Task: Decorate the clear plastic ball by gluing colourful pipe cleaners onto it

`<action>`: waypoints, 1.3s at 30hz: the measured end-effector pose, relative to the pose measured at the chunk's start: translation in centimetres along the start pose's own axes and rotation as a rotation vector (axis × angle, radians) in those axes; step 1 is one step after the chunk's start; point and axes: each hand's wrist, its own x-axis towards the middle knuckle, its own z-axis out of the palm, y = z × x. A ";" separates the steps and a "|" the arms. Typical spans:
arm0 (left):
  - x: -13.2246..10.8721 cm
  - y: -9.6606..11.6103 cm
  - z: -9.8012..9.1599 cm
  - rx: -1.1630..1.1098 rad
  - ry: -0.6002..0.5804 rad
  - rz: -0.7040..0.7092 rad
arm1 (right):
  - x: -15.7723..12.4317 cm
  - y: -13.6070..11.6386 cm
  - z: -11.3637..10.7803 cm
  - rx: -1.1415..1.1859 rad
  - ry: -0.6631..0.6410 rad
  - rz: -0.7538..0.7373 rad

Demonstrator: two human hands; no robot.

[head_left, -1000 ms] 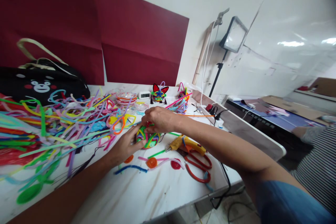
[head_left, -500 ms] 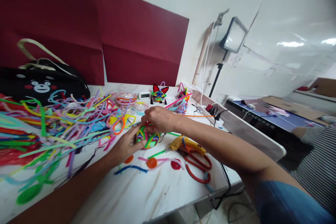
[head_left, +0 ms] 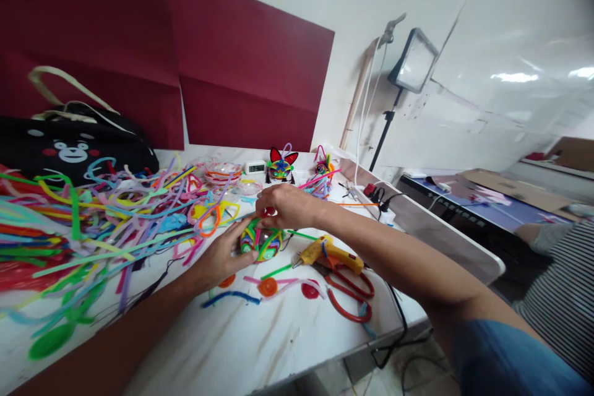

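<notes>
A round pipe-cleaner mask [head_left: 269,246] in green, yellow, blue and pink lies on the white table. My left hand [head_left: 223,257] grips its left side, thumb along the near edge. Over its far edge, my right hand [head_left: 290,205] is closed, with a small red piece [head_left: 268,213] at the fingertips, partly covered by them. A yellow glue gun [head_left: 334,255] lies just right of the mask, beside red-handled scissors [head_left: 350,297]. In front are orange coils [head_left: 268,287], a red coil [head_left: 310,288] and a blue pipe cleaner [head_left: 232,298].
Heaped pipe cleaners [head_left: 139,210] spread over the left of the table, before a black bag [head_left: 74,151]. At the back stand a finished mask with red ears [head_left: 281,166] and a small white clock [head_left: 255,167]. A person in a striped top [head_left: 561,284] is at right.
My right hand has lifted slightly from the mask, uncovering more of its middle and a pink strip. My left hand stays on the mask's side.
</notes>
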 end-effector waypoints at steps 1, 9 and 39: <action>0.0 0.1 0.0 0.001 -0.009 -0.006 | -0.2 0.3 -0.1 0.003 0.017 0.004; -0.1 1.0 0.0 0.008 -0.038 0.008 | -2.3 1.8 -0.7 -0.102 0.026 0.131; 0.0 4.0 0.1 -0.263 0.181 -0.200 | -16.7 2.9 3.1 0.397 -0.271 0.674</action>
